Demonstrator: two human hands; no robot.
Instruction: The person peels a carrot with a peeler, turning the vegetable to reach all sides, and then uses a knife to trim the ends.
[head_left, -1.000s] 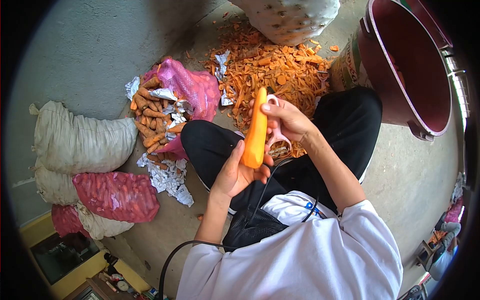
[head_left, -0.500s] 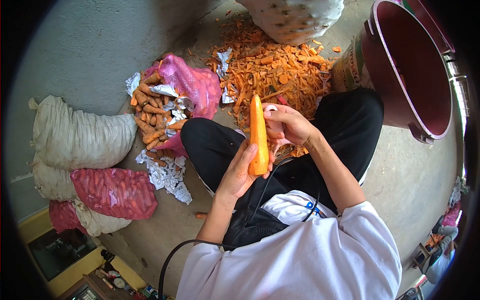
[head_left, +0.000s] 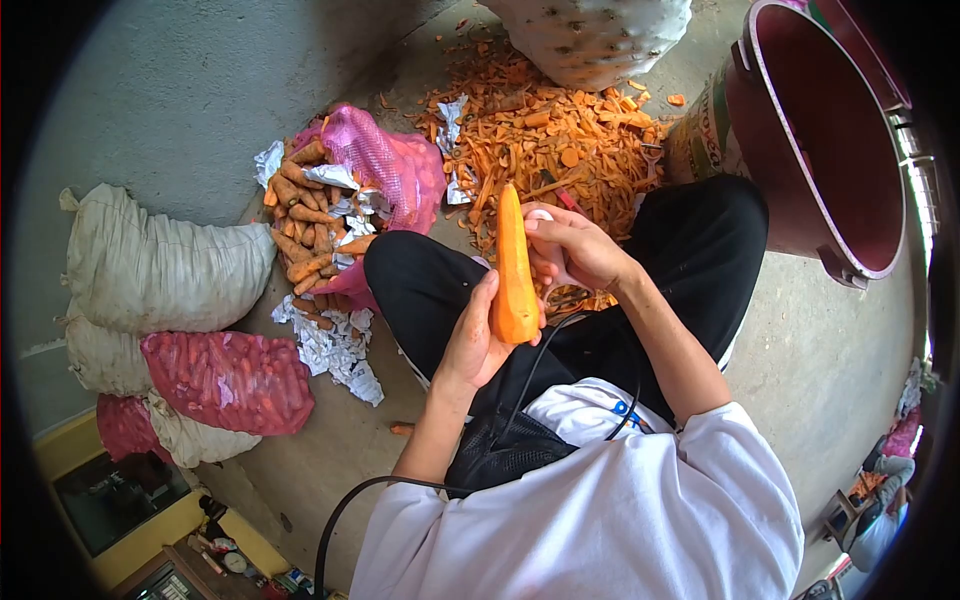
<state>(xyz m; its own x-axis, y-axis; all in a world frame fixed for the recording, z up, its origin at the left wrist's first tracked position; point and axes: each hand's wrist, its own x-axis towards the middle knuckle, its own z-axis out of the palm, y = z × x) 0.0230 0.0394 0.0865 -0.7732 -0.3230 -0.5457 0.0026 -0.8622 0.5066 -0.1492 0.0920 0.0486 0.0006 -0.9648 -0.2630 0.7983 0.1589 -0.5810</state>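
A peeled orange carrot [head_left: 513, 265] stands nearly upright in front of my lap, its narrow tip pointing away from me. My left hand [head_left: 482, 335] cradles its thick lower end, with the thumb along the left side and fingertips showing at the right. Just right of the carrot, my right hand [head_left: 580, 248] is closed around a pale peeler [head_left: 540, 214]; its blade is hidden. Beyond both hands, a wide heap of carrot peelings [head_left: 570, 130] covers the floor.
Unpeeled carrots [head_left: 305, 215] spill from a pink mesh sack [head_left: 395, 165] among crumpled paper [head_left: 340, 355]. Filled white sacks [head_left: 165, 265] and a red mesh sack [head_left: 230, 382] lie left. A large maroon tub [head_left: 745, 55] stands right, and a bulging white sack [head_left: 595, 40] is ahead.
The carrot has turned a little and shifted slightly up and left. My left thumb has moved from its face to its left side. My right hand stays close beside it.
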